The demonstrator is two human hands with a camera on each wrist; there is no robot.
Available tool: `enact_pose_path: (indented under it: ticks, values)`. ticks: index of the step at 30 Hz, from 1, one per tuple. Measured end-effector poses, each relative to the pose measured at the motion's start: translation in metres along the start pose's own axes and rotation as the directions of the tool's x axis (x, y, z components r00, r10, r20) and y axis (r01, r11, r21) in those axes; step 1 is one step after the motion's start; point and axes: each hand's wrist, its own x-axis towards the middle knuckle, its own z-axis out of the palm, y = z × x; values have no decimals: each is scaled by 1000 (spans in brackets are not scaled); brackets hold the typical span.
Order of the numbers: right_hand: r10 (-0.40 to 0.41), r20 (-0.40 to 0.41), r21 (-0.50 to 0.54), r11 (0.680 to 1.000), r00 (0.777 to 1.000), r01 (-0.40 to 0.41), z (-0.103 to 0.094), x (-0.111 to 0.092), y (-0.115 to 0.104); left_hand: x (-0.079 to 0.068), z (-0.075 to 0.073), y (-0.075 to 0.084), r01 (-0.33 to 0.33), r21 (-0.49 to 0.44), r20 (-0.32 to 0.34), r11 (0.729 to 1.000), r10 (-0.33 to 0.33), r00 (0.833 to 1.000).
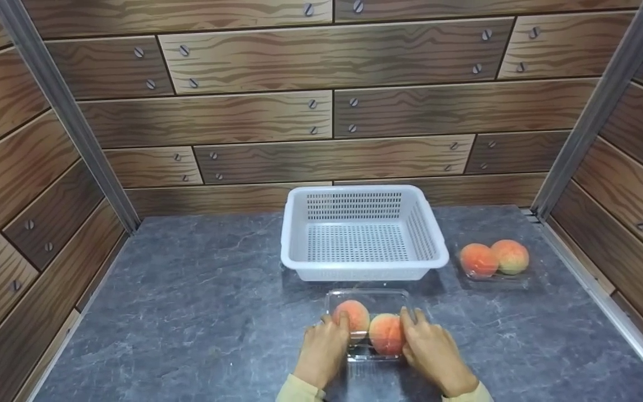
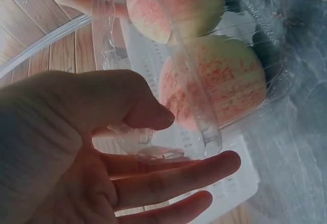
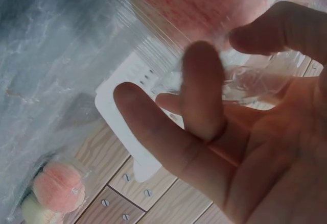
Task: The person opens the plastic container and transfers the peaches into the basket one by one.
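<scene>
Two peaches, a left one [image 1: 353,317] and a right one [image 1: 387,334], sit in a clear plastic clamshell box [image 1: 367,294] at the front of the table. At the box's left side, my left hand [image 1: 324,343] pinches its clear edge between thumb and fingers; the left wrist view shows the thumb [image 2: 150,112] on the near side of the plastic. My right hand [image 1: 432,349] holds the opposite edge, beside the right peach. In the right wrist view its thumb and bent fingers [image 3: 202,81] close around the plastic rim. Part of the box is hidden behind both hands.
A white perforated plastic basket [image 1: 365,272] stands just beyond the box, with nothing in it. To its right, a second clear box with two peaches [image 1: 479,261] rests on the dark marbled table [image 1: 198,301]. Wood-patterned walls [image 1: 332,61] enclose the back and sides.
</scene>
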Motion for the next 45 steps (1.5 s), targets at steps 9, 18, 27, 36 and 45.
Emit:
enact_pose_path:
  ticks: [9,18,27,36,45]
  values:
    - [-16,47,82,997,999,12,-13,11,9,8,-14,-14,14,-140,100,990,0,995]
    - [22,14,142,990,1000,-24,-20,18,18,15,-13,-21,12,-151,65,989,-2,998]
    - [193,-51,262,949,980,-174,-17,22,22,18,-7,-26,98,-252,39,963,-91,995]
    - [397,-5,575,752,918,-323,-10,23,20,12,2,-30,181,-402,-2,898,-199,980]
    - [466,38,782,537,884,-316,-2,21,15,11,12,-34,210,-492,-30,845,-258,966]
